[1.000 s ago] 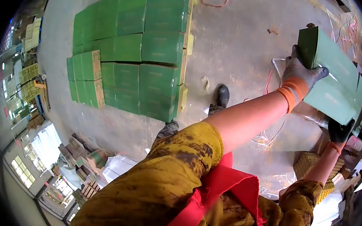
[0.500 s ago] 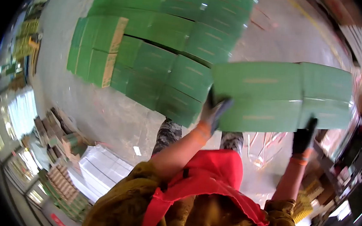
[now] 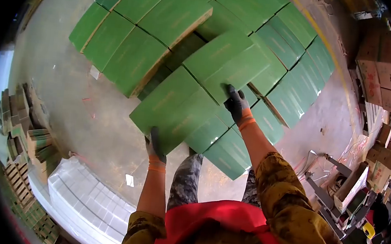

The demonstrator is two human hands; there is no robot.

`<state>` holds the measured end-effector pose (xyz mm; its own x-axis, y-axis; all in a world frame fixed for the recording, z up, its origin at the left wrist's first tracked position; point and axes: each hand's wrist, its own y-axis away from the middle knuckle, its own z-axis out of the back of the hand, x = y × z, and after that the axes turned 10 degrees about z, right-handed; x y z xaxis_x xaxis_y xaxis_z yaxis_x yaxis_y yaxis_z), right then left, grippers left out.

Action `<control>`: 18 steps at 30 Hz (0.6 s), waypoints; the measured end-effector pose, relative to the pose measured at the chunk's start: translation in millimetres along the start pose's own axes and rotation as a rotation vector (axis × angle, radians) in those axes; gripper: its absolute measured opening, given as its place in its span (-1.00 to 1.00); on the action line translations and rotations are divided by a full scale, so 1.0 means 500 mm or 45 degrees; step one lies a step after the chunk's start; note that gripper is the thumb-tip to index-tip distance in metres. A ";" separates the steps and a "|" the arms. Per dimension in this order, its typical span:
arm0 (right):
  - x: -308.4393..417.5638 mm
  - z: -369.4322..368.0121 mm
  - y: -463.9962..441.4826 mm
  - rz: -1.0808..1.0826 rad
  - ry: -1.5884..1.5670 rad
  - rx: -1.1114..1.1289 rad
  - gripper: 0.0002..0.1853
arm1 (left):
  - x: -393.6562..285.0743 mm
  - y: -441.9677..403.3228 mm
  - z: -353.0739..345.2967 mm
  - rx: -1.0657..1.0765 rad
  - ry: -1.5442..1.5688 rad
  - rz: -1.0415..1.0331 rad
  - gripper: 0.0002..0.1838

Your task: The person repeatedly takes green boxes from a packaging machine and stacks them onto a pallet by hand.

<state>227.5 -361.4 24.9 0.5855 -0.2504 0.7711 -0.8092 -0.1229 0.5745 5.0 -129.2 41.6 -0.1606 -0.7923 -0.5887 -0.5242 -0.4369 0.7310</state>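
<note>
My left hand (image 3: 155, 145), in a dark glove with an orange cuff, grips the near left corner of a green carton (image 3: 171, 103), thumb on top and fingers hidden below. A second green carton (image 3: 231, 62) lies against it, with a dark seam between them. My right hand (image 3: 237, 106), gloved alike, holds this second carton at its near right edge, thumb on its top. Both cartons sit at a slant above a stack of green cartons (image 3: 286, 41); whether they rest on it I cannot tell.
Higher green cartons (image 3: 136, 52) stand at the left of the stack. White wrapped goods (image 3: 86, 196) are at the lower left. A metal-framed cart (image 3: 338, 190) stands at the right, below brown boxes (image 3: 382, 82). A yellow line (image 3: 313, 23) runs along the floor.
The pair of green cartons has moved from the right of the stack to over it and turned to a slant. Both hands moved with it, and the view has swung round.
</note>
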 end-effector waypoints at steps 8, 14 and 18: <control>-0.028 -0.029 -0.142 -0.015 0.059 0.064 -0.42 | 0.077 -0.142 0.002 -0.056 0.105 -0.031 -0.40; -0.012 -0.005 -0.141 -0.090 0.097 0.157 -0.49 | 0.151 -0.188 0.070 -0.149 -0.002 -0.125 -0.47; -0.024 0.021 -0.149 -0.108 0.067 0.126 -0.51 | 0.105 -0.138 -0.005 -0.239 -0.008 -0.079 -0.53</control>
<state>280.3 -359.4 -30.2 0.6518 -0.1845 0.7356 -0.7559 -0.2360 0.6106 34.7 -141.9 -38.8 -0.1384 -0.7589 -0.6364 -0.3685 -0.5570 0.7443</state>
